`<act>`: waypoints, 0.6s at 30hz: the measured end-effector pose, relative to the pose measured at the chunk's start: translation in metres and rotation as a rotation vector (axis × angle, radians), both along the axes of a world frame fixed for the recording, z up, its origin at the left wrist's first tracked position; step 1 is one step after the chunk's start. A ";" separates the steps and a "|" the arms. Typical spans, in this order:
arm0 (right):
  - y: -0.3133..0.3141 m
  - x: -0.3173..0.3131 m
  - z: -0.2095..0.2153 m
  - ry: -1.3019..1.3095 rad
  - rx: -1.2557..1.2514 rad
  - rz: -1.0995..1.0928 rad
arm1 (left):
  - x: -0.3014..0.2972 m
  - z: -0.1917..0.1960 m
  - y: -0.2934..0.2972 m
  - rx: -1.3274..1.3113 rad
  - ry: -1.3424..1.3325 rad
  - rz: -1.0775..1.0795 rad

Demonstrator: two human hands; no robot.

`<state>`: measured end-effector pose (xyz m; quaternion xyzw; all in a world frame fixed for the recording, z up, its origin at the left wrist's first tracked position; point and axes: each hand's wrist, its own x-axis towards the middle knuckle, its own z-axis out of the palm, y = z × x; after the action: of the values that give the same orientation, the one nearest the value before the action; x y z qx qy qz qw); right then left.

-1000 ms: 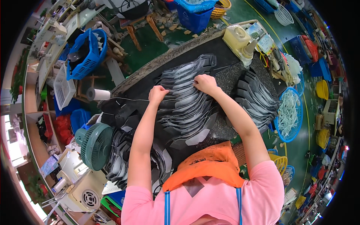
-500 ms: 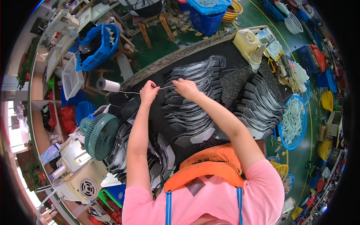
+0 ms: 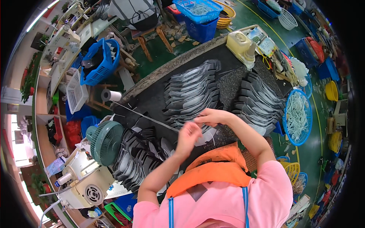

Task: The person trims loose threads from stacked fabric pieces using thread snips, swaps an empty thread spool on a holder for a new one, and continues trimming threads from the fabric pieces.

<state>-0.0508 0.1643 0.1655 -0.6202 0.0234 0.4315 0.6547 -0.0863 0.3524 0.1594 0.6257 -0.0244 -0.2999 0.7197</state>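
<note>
A thin white strip (image 3: 148, 118) runs taut from a white roll (image 3: 110, 95) at the table's left edge across the dark table (image 3: 152, 100) to my hands. My left hand (image 3: 189, 136) is raised close to my chest and pinches the strip's near end. Just above it, my right hand (image 3: 211, 116) has its fingers curled on the same end. Under both hands lies a pale translucent cut piece (image 3: 204, 139). A fanned stack of grey cut pieces (image 3: 192, 93) lies just beyond my hands.
More grey pieces are stacked at the right (image 3: 258, 102) and at the near left (image 3: 137, 161). A green fan (image 3: 104, 142) and a beige machine (image 3: 85, 186) stand at the left. A round blue basket of white strips (image 3: 297, 117) sits at the right, a yellowish container (image 3: 240, 43) at the far edge.
Both hands have drawn back from the far grey stack toward my chest, pulling the white strip out from the roll.
</note>
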 end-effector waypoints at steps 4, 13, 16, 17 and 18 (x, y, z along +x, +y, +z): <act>-0.020 -0.004 -0.005 -0.064 0.019 -0.295 | 0.057 -0.005 -0.010 -0.004 -0.058 -0.026; -0.059 0.092 -0.090 -0.630 -0.906 -0.500 | 0.193 -0.098 0.007 0.634 -0.331 -0.072; -0.055 0.105 -0.099 -0.664 -1.083 -0.442 | 0.208 -0.116 -0.002 0.936 -0.430 -0.055; -0.056 0.107 -0.103 -0.657 -1.082 -0.440 | 0.211 -0.116 -0.005 0.938 -0.424 -0.060; -0.057 0.109 -0.106 -0.732 -1.097 -0.406 | 0.213 -0.117 -0.008 0.984 -0.421 -0.061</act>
<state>0.0587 0.1070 0.0591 -0.9509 0.1315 -0.0109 0.2799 0.1268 0.3448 0.0425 0.9347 -0.0431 -0.1649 0.3120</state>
